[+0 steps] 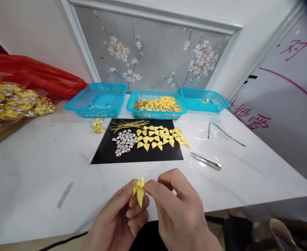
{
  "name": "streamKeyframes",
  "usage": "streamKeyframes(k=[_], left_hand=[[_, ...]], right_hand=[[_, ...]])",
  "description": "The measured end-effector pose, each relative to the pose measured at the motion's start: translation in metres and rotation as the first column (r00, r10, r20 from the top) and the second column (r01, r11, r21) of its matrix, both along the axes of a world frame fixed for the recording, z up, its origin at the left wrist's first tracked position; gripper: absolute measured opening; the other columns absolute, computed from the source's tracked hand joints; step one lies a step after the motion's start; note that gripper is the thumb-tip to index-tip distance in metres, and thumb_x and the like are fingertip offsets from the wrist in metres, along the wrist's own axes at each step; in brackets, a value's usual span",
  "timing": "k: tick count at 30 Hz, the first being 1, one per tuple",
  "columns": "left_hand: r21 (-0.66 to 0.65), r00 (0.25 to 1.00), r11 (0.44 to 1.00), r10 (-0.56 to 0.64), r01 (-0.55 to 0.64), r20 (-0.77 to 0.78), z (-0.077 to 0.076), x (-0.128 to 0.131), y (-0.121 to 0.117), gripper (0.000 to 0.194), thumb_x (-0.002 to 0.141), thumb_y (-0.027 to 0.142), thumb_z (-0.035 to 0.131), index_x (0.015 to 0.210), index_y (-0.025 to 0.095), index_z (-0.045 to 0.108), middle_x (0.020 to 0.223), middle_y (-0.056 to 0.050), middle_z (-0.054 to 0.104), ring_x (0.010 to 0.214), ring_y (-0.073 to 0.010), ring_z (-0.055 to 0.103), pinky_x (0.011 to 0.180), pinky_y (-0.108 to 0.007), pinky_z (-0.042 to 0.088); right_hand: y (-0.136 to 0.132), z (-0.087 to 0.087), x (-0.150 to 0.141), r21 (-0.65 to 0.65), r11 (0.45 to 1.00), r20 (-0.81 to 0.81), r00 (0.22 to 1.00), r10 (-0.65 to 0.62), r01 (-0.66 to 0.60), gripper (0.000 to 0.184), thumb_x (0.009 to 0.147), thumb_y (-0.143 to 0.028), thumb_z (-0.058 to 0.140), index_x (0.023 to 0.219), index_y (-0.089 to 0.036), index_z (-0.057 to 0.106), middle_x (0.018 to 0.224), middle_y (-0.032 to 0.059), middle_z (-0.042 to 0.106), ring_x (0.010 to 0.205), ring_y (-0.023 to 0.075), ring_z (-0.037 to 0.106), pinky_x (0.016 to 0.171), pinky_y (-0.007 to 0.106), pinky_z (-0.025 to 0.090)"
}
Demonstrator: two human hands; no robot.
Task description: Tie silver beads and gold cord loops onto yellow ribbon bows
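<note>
A small yellow ribbon bow [139, 191] is held up near the table's front edge. My left hand [119, 216] pinches it from the left, fingers curled below. From the other side my right hand [181, 205] is closed, thumb and forefinger pinching at the bow's right edge; whether a thread is also between them is hidden. Beyond the hands lies a black mat [137, 158]. On it are silver heart-shaped beads [125, 142], rows of yellow bows [158, 136] and a bundle of gold twist ties [129, 124].
Metal thread snips [206, 161] lie right of the mat, with a green strip [226, 132] behind. Three blue baskets stand along the back: left [96, 113], middle [157, 115] holding yellow bows, right [204, 106]. Bagged yellow bows [17, 103] fill the far left.
</note>
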State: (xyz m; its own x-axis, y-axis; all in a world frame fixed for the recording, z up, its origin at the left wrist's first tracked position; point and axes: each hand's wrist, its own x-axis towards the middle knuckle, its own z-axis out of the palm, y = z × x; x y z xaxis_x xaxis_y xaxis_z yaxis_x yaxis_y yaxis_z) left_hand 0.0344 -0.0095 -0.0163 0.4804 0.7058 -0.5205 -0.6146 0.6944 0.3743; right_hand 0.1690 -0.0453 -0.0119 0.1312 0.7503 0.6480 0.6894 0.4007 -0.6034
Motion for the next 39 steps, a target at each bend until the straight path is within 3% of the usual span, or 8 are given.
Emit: streamKeyframes(k=[4, 12, 16, 21, 28, 32, 39], left_hand=[[0.142, 0.981, 0.988, -0.027, 0.055, -0.190, -0.001, -0.001, -0.003, 0.027, 0.081, 0.026, 0.081, 0.063, 0.016, 0.064, 0.058, 0.004, 0.052, 0.051, -0.0074, 0.040, 0.047, -0.017, 0.043], [0.326, 0.939, 0.941, 0.022, 0.097, -0.344, 0.002, 0.000, -0.010, 0.017, 0.079, 0.032, 0.083, 0.076, 0.021, 0.070, 0.068, 0.002, 0.061, 0.063, -0.0121, 0.051, 0.062, -0.020, 0.048], [0.359, 0.906, 0.932, 0.107, 0.053, -0.409, 0.012, 0.006, -0.013, 0.029, 0.068, 0.036, 0.090, 0.093, 0.028, 0.077, 0.073, 0.002, 0.068, 0.066, -0.0132, 0.057, 0.063, -0.020, 0.051], [0.410, 0.851, 0.909, 0.156, 0.074, -0.501, 0.012, 0.005, -0.014, 0.022, 0.062, 0.039, 0.092, 0.075, 0.023, 0.082, 0.069, -0.001, 0.071, 0.063, -0.0153, 0.061, 0.060, -0.021, 0.054], [0.425, 0.844, 0.889, 0.091, 0.170, -0.528, -0.001, -0.004, -0.011, 0.021, 0.066, 0.035, 0.091, 0.084, 0.026, 0.085, 0.072, -0.002, 0.077, 0.066, -0.0159, 0.065, 0.062, -0.020, 0.055], [0.420, 0.847, 0.895, 0.102, 0.151, -0.522, 0.000, -0.003, -0.012, 0.018, 0.068, 0.034, 0.089, 0.082, 0.025, 0.085, 0.067, -0.002, 0.075, 0.064, -0.0159, 0.064, 0.060, -0.021, 0.054], [0.457, 0.833, 0.853, 0.049, 0.253, -0.552, -0.005, -0.004, -0.010, 0.018, 0.075, 0.037, 0.084, 0.087, 0.024, 0.085, 0.065, -0.002, 0.072, 0.064, -0.0172, 0.062, 0.061, -0.024, 0.053]], right_hand=[[-0.002, -0.004, 0.008, -0.067, 0.995, -0.057, 0.996, 0.074, -0.077, 0.030, 0.092, 0.000, 0.046, 0.092, -0.019, 0.068, 0.080, 0.0035, 0.052, 0.067, 0.0138, 0.054, 0.055, 0.023, 0.046], [-0.004, -0.022, 0.019, -0.167, 0.960, -0.238, 0.954, 0.180, -0.223, 0.020, 0.096, -0.011, 0.053, 0.093, -0.022, 0.070, 0.076, 0.0003, 0.054, 0.065, 0.0122, 0.057, 0.055, 0.021, 0.048], [-0.005, -0.026, 0.022, -0.177, 0.960, -0.279, 0.946, 0.162, -0.217, 0.019, 0.097, -0.016, 0.055, 0.091, -0.023, 0.072, 0.072, -0.0005, 0.053, 0.064, 0.0130, 0.054, 0.055, 0.022, 0.046], [-0.007, -0.030, 0.022, -0.204, 0.954, -0.337, 0.931, 0.143, -0.220, 0.018, 0.097, -0.017, 0.058, 0.095, -0.025, 0.074, 0.073, -0.0001, 0.052, 0.066, 0.0136, 0.052, 0.056, 0.023, 0.044], [-0.008, -0.033, 0.027, -0.145, 0.954, -0.287, 0.934, 0.215, -0.264, 0.026, 0.095, -0.009, 0.056, 0.102, -0.028, 0.072, 0.076, -0.0012, 0.055, 0.066, 0.0120, 0.056, 0.056, 0.020, 0.046], [-0.007, -0.033, 0.028, -0.103, 0.963, -0.252, 0.944, 0.216, -0.248, 0.027, 0.095, -0.007, 0.055, 0.102, -0.028, 0.071, 0.076, -0.0009, 0.055, 0.065, 0.0120, 0.056, 0.054, 0.020, 0.047], [-0.007, -0.032, 0.027, -0.108, 0.971, -0.239, 0.954, 0.181, -0.211, 0.023, 0.094, -0.009, 0.055, 0.095, -0.025, 0.071, 0.075, -0.0002, 0.055, 0.064, 0.0124, 0.057, 0.052, 0.020, 0.047]])
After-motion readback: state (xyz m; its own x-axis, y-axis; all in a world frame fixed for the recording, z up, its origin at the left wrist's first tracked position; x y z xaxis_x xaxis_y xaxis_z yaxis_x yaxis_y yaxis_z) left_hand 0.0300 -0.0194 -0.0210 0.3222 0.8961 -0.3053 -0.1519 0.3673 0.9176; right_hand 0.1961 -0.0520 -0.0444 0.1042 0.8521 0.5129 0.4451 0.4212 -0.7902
